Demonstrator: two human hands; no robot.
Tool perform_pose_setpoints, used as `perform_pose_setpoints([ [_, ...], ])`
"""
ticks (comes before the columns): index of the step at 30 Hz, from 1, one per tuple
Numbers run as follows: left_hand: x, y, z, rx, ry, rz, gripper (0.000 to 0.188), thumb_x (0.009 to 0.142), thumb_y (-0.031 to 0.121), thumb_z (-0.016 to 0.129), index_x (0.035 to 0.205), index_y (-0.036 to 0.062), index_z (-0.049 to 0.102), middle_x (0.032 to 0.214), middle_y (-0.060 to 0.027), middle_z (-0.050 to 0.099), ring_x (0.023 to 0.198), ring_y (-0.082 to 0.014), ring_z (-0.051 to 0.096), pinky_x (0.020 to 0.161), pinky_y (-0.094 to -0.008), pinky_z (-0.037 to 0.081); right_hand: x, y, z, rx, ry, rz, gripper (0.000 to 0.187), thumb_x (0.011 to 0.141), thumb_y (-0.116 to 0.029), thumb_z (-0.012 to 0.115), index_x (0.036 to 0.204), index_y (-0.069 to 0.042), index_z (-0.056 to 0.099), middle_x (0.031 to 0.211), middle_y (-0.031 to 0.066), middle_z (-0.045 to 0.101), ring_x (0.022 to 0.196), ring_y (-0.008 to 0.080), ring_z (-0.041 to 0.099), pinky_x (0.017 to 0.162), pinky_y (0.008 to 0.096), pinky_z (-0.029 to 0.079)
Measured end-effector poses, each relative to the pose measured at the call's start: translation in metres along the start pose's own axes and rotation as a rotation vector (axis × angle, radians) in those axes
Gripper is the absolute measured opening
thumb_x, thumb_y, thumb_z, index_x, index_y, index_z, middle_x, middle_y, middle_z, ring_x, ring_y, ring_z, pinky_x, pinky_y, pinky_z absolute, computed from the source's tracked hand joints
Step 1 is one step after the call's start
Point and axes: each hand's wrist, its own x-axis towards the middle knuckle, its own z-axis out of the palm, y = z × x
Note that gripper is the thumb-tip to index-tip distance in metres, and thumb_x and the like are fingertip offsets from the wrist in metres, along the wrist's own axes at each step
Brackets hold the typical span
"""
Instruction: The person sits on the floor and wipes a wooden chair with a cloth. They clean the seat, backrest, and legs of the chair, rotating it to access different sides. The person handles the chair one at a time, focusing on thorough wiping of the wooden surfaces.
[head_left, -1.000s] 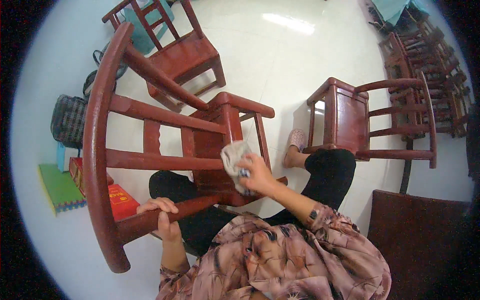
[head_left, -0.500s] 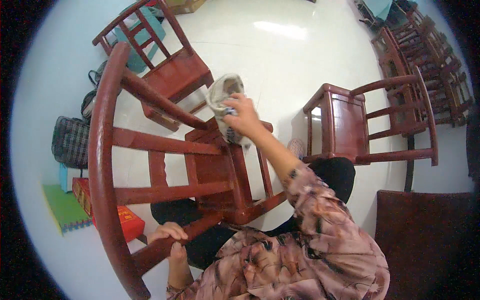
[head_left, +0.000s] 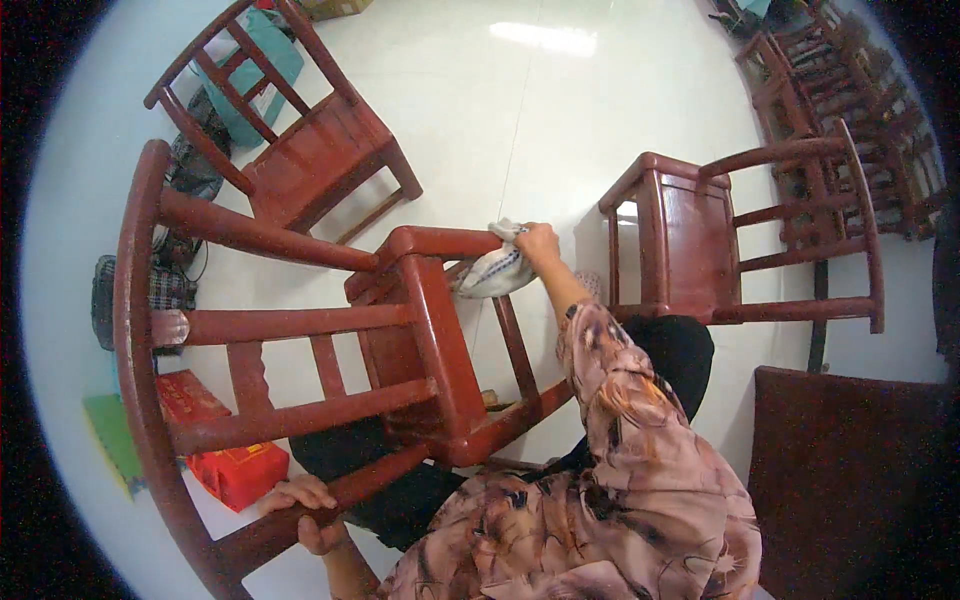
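A reddish-brown wooden chair (head_left: 437, 330) lies tipped in front of me, its slatted back toward the left and its legs toward the right. Near the lower left, my left hand (head_left: 308, 508) is wrapped round a rail of the chair back. My right hand (head_left: 537, 248) grips a whitish cloth (head_left: 497, 274) with dark marks. It presses the cloth against a chair leg at the far side, and part of the cloth hangs down beside the leg. The palm side of the right hand is hidden.
Another wooden chair (head_left: 325, 150) stands at the far left and one more (head_left: 690, 235) at the right. Stacked wooden chairs (head_left: 835, 110) line the right wall. Along the left wall are a checked bag (head_left: 172, 287), a red box (head_left: 238, 472) and a green mat (head_left: 112, 430).
My right hand and the cloth have moved right and a little nearer, along the chair leg. The held chair has shifted and turned slightly leftward in view. My left hand keeps its grip.
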Motion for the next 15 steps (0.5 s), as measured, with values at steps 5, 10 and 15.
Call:
perform_pose_setpoints([
  [5,0.002,0.0,0.0,-0.025,0.016,0.018,0.027,0.076,0.017,0.057,0.096,0.0065,0.043,0.069,-0.0076,0.048,0.053,-0.0177,0.05,0.053,-0.0257,0.042,0.036,0.081,-0.002,-0.438,-0.081,-0.02,0.034,0.076,-0.031,0.055,0.091,-0.005,0.069,0.095,0.0186,0.066,0.088,0.0356,0.063,0.081,0.0428,0.049],
  [10,-0.018,0.004,-0.007,0.019,0.147,0.02,0.024,0.075,0.012,0.053,0.096,0.0068,0.043,0.069,-0.0079,0.047,0.052,-0.0177,0.048,0.052,-0.0258,0.041,-0.006,0.018,-0.033,0.56,-0.111,-0.01,0.032,0.071,-0.014,0.059,0.1,-0.004,0.066,0.085,0.0128,0.067,0.073,0.0237,0.063,0.064,0.0348,0.05],
  [15,0.006,-0.014,0.003,-0.069,0.016,0.059,0.022,0.079,0.011,0.052,0.099,0.0065,0.044,0.073,-0.0086,0.05,0.054,-0.0183,0.05,0.056,-0.0274,0.043,-0.015,-0.011,-0.016,0.307,-0.05,-0.477,0.047,0.06,-0.015,0.067,0.106,-0.008,0.064,0.112,0.0151,0.056,0.109,0.0286,0.052,0.096,0.0341,0.04],
])
